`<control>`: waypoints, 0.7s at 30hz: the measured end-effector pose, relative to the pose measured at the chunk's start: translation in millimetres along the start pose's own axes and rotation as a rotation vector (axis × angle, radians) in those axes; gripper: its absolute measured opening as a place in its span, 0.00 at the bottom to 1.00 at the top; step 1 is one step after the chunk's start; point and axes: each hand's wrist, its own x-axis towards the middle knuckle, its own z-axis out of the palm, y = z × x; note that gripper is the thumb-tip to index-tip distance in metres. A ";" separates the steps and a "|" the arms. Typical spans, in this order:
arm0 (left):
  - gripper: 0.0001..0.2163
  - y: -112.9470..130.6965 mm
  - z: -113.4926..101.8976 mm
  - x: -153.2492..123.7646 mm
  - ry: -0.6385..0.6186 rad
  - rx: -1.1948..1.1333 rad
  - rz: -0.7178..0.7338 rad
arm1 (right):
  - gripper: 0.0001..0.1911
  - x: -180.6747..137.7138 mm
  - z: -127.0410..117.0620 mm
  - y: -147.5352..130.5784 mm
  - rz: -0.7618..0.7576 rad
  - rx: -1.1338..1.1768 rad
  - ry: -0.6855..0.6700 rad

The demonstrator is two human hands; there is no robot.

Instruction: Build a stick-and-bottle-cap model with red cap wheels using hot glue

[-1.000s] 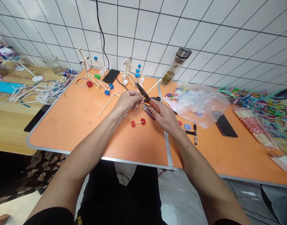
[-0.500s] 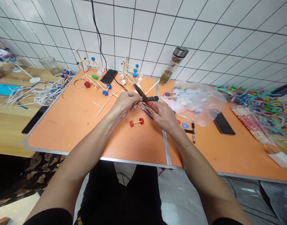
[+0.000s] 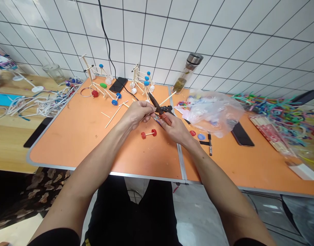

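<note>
My right hand [image 3: 176, 129] is closed around the reddish-brown handle of a knife [image 3: 154, 102] with a dark blade, which points up and away to the left. Just left of the blade, the fingertips of my left hand [image 3: 139, 113] are pinched together. What sits between them is too small to make out. Below the two hands, a pair of red bottle caps joined by a short stick [image 3: 148, 134] lies on the orange table [image 3: 136, 155]. Partly hidden behind my right hand are scissors [image 3: 156, 118] and a black object [image 3: 167, 109].
Stick frames with coloured caps [image 3: 103, 85] stand at the back, beside a phone [image 3: 118, 84]. A glass bottle [image 3: 181, 82] is by the wall. To the right are a plastic bag [image 3: 216, 111], a marker [image 3: 210, 145], another phone [image 3: 242, 134] and packaged sticks [image 3: 271, 135].
The knife and my right hand have shifted slightly, and the blade stands a little steeper. My left hand keeps its pinch. The view has turned slightly.
</note>
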 end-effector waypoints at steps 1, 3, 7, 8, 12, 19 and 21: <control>0.11 -0.6 -0.1 0.5 0.001 -0.002 -0.006 | 0.17 0.0 1.3 0.4 0.004 -0.001 0.002; 0.11 -1.5 0.2 1.2 -0.004 -0.008 -0.016 | 0.17 0.0 3.3 1.1 0.010 -0.008 0.008; 0.13 -2.3 1.5 2.1 0.014 -0.011 -0.055 | 0.17 0.2 6.3 2.1 0.037 -0.032 0.016; 0.14 -2.4 1.8 2.3 0.022 -0.008 -0.067 | 0.17 0.1 7.0 2.2 0.050 -0.042 0.016; 0.13 -3.0 2.8 3.4 0.035 -0.004 -0.083 | 0.16 -0.7 8.2 1.5 0.083 -0.066 0.012; 0.11 -2.1 -4.6 4.2 0.001 -0.013 -0.052 | 0.16 -0.8 2.1 5.5 0.144 -0.204 0.031; 0.11 -1.3 -8.2 5.2 -0.005 -0.009 -0.021 | 0.16 -0.7 3.0 6.8 0.184 -0.225 0.027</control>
